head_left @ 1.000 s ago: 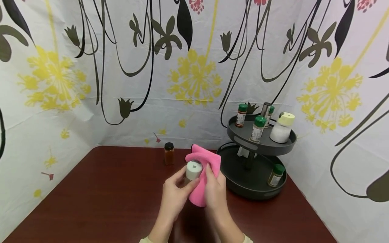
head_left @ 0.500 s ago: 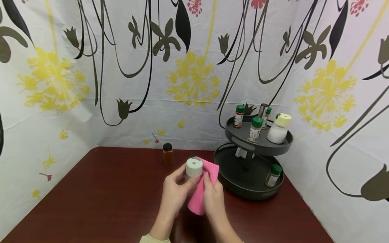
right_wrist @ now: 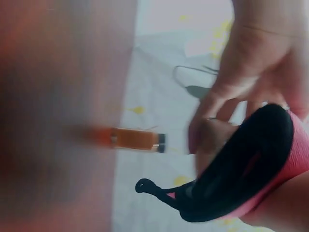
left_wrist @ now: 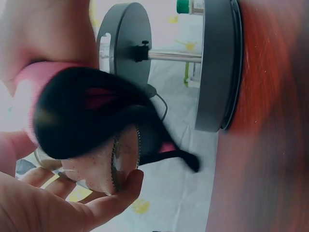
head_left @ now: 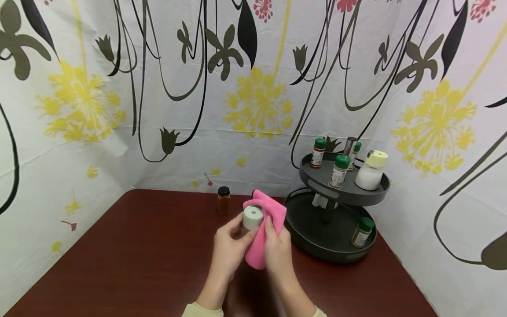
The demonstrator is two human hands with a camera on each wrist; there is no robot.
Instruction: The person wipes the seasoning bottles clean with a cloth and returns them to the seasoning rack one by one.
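In the head view my left hand (head_left: 226, 251) grips a small clear jar with a pale whitish lid (head_left: 252, 215), thumb on its near side. My right hand (head_left: 279, 251) pinches a folded pink cloth (head_left: 257, 251) and holds it against the jar's right side. The left wrist view shows the glass jar (left_wrist: 91, 171) between the curled fingers of the left hand (left_wrist: 53, 208), with the cloth's black side (left_wrist: 87, 116) over part of it. Cloth and fingers hide much of the jar. In the right wrist view the black side of the cloth (right_wrist: 246, 159) faces the camera.
A black-capped bottle of brown spice (head_left: 223, 202) stands behind the hands on the dark red table (head_left: 138, 255). To the right is a two-tier black turntable rack (head_left: 317, 240) with several green-capped spice bottles and a white container with a yellow lid (head_left: 370, 171).
The right hand's cloth slid down along the jar half a second ago and is now raised again, its top fold above the lid. The left hand still holds the jar; the head view shifted slightly.
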